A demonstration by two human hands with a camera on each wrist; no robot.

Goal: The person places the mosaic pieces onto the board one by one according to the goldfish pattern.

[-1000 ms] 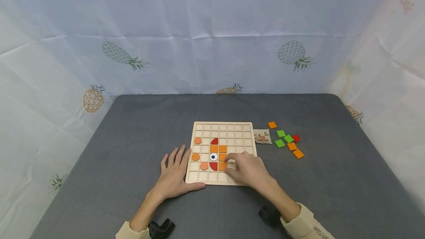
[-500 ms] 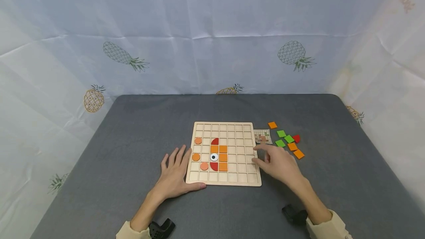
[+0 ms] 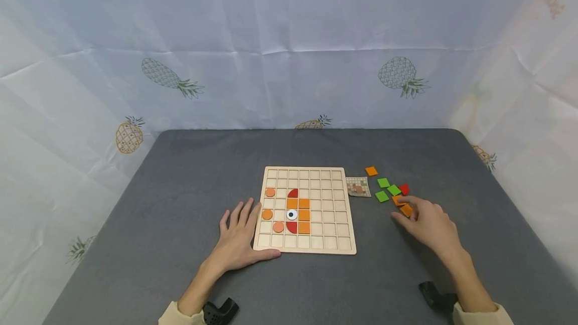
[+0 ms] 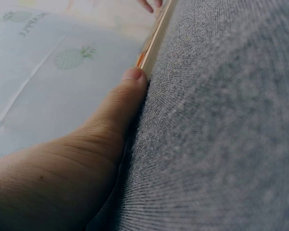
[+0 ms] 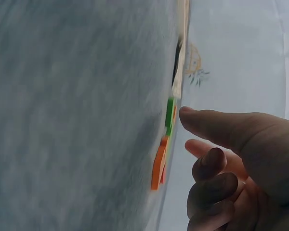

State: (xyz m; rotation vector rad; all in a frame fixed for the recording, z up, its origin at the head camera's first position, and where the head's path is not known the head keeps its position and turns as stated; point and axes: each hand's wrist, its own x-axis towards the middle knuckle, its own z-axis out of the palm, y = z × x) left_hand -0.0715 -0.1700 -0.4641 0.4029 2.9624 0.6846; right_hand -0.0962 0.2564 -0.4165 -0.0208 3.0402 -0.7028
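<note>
A wooden grid board lies on the table, with orange squares, red quarter-round tiles, orange discs and a white eye disc in its cells. My left hand rests against the board's left side, fingers spread, its thumb along the near edge; the left wrist view shows the thumb tip touching that edge. Over the loose orange tiles hovers my right hand, thumb and index finger apart. In the right wrist view nothing lies between them, and the other fingers are bent.
Several green tiles, a red tile and another orange tile lie right of the board. A small printed pattern card touches its right edge. The grey table backs onto a pineapple-print cloth.
My right hand has moved right, from the orange squares on the board to the loose tiles beside it. An orange square now lies uncovered in its cell. The left hand has stayed put.
</note>
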